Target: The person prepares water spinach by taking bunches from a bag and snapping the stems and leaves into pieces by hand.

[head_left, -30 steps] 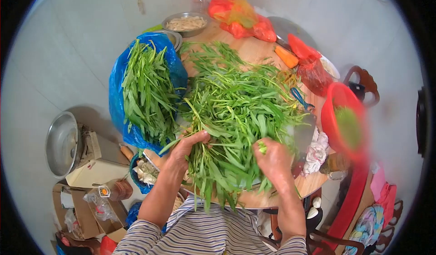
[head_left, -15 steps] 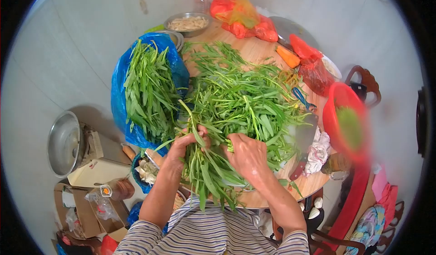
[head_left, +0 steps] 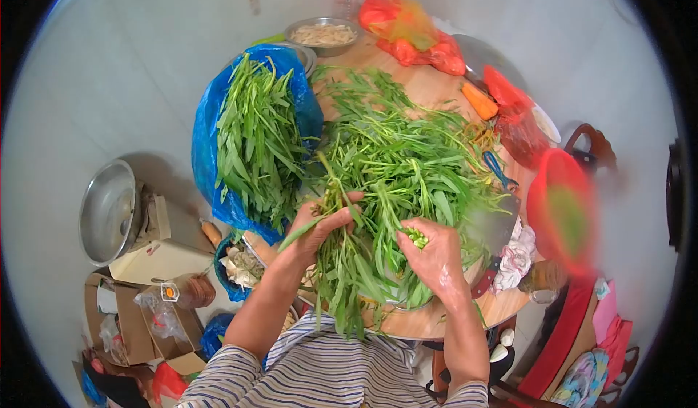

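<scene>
My left hand (head_left: pixel 320 228) is closed around a bunch of long-leaved water spinach (head_left: pixel 347 270), whose leaves hang down toward the table's front edge. My right hand (head_left: pixel 440 257) is curled shut on short green stem pieces (head_left: pixel 416 238), their cut ends showing at the thumb. The two hands are apart, at about the same height. Behind them spreads a big loose pile of water spinach (head_left: pixel 407 157). More of it fills a blue plastic bag (head_left: pixel 206 142) left of the pile.
On the right a red basket (head_left: pixel 539 197) holds blurred greens. A cleaver (head_left: pixel 507 222), a crumpled cloth (head_left: pixel 516 257) and blue-handled scissors (head_left: pixel 496 166) lie beside the pile. Farther back are a carrot (head_left: pixel 480 102), red bags (head_left: pixel 443 52) and a metal bowl (head_left: pixel 320 44).
My right hand has moved right, away from my left hand, and the stem pieces in it show more clearly. The whole view has shifted slightly. My left hand keeps its bunch.
</scene>
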Demonstrator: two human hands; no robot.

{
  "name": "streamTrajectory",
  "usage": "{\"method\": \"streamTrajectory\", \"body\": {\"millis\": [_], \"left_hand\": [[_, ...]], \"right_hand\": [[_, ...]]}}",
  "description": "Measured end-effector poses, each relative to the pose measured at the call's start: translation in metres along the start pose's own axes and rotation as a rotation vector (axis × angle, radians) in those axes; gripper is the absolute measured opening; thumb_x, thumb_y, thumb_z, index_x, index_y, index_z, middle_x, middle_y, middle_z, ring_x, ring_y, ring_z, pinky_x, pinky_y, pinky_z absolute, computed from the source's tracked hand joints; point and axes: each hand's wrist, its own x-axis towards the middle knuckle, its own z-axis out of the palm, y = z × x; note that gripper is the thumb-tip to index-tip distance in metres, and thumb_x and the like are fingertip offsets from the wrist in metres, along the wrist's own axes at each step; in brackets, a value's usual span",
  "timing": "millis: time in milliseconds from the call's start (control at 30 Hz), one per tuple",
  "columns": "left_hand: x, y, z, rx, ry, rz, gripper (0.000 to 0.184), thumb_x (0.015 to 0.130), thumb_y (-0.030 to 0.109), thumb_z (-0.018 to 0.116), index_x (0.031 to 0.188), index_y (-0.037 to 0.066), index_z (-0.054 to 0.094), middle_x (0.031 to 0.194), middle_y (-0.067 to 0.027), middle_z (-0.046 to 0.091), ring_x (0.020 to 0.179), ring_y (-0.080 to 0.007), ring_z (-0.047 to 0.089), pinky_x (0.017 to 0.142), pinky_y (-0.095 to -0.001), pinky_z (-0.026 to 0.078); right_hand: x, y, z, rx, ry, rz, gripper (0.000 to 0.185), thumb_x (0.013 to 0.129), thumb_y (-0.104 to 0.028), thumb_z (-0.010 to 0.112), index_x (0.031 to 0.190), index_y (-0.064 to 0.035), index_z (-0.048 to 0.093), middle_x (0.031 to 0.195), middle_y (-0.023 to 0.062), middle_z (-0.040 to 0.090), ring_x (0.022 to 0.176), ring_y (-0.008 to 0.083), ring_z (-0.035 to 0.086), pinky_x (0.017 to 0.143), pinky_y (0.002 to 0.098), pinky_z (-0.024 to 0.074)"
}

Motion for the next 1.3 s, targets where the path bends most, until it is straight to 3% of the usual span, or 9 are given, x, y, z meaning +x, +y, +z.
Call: {"method": "streamTrajectory", "body": {"millis": [67,133,267,333,600,733,1067,1200,1300], "left_hand": [[0.008,-0.004,0.003,0.029,0.040,-0.028,0.052,0.084,0.029,0.080,0.126,0.003,0.066,0.095,-0.0032,0.068,0.080,-0.0118,0.062,0.070,-0.0261,0.049],[0.006,0.012,0.012,0.047,0.019,-0.024,0.047,0.084,0.029,0.081,0.122,0.004,0.068,0.100,-0.0043,0.071,0.084,-0.0121,0.064,0.073,-0.0271,0.049],[0.004,0.015,0.018,0.130,0.067,-0.027,0.041,0.081,0.031,0.084,0.110,0.004,0.073,0.093,-0.0044,0.071,0.084,-0.0129,0.064,0.073,-0.0279,0.049],[0.002,0.018,0.020,0.164,0.050,-0.036,0.036,0.081,0.028,0.084,0.106,0.005,0.074,0.086,-0.0015,0.068,0.076,-0.0103,0.061,0.066,-0.0271,0.049],[-0.001,0.012,0.015,0.141,-0.044,0.033,0.034,0.082,0.028,0.083,0.104,0.003,0.074,0.088,-0.0038,0.070,0.076,-0.0126,0.063,0.066,-0.0276,0.051],[-0.001,0.006,0.015,0.198,-0.012,0.093,0.029,0.088,0.027,0.080,0.101,0.002,0.074,0.090,-0.0038,0.072,0.079,-0.0120,0.064,0.072,-0.0275,0.053],[-0.004,-0.006,0.021,0.000,-0.117,0.231,0.024,0.086,0.016,0.080,0.102,-0.001,0.072,0.101,-0.0135,0.074,0.087,-0.0157,0.069,0.080,-0.0305,0.057],[-0.004,-0.007,0.020,-0.077,-0.183,0.222,0.022,0.086,0.014,0.079,0.101,-0.001,0.072,0.103,-0.0160,0.074,0.086,-0.0173,0.070,0.079,-0.0318,0.057],[-0.003,-0.007,0.019,-0.043,-0.193,0.202,0.021,0.086,0.013,0.079,0.101,-0.001,0.072,0.103,-0.0166,0.074,0.085,-0.0178,0.070,0.079,-0.0321,0.057]], "right_hand": [[-0.003,-0.007,-0.002,-0.006,-0.016,-0.072,0.018,0.084,-0.015,0.075,0.096,-0.0023,0.074,0.088,0.0166,0.072,0.077,0.0354,0.069,0.067,0.0385,0.0540],[-0.005,-0.011,-0.004,-0.009,-0.111,-0.122,0.017,0.083,-0.007,0.075,0.096,0.0027,0.072,0.087,0.0150,0.072,0.075,0.0236,0.069,0.069,0.0317,0.0518],[-0.005,-0.008,-0.008,-0.005,-0.129,-0.170,0.017,0.083,-0.007,0.076,0.096,0.0024,0.072,0.084,0.0143,0.072,0.074,0.0218,0.069,0.069,0.0312,0.0516],[-0.002,-0.005,-0.013,0.079,-0.069,-0.092,0.015,0.082,-0.010,0.075,0.095,-0.0027,0.072,0.087,0.0143,0.072,0.078,0.0320,0.071,0.069,0.0357,0.0541],[-0.004,-0.001,-0.028,0.115,-0.041,0.060,0.015,0.085,-0.004,0.072,0.100,-0.0012,0.072,0.089,0.0154,0.073,0.078,0.0244,0.071,0.073,0.0331,0.0534],[-0.004,-0.035,-0.042,0.059,0.267,-0.024,0.012,0.088,-0.005,0.072,0.099,-0.0003,0.072,0.086,0.0113,0.073,0.075,0.0184,0.067,0.071,0.0319,0.0522],[0.001,-0.037,-0.015,0.006,-0.127,-0.090,0.013,0.087,-0.016,0.073,0.093,-0.0041,0.073,0.082,0.0145,0.069,0.074,0.0365,0.067,0.066,0.0402,0.0520],[0.001,-0.026,-0.004,0.068,-0.135,-0.057,0.017,0.088,-0.017,0.071,0.096,-0.0019,0.072,0.080,0.0153,0.069,0.071,0.0331,0.068,0.066,0.0400,0.0517],[0.002,-0.014,-0.001,0.287,-0.147,0.022,0.019,0.090,-0.018,0.071,0.098,-0.0006,0.073,0.072,0.0091,0.068,0.063,0.0200,0.064,0.061,0.0341,0.0496]]}}
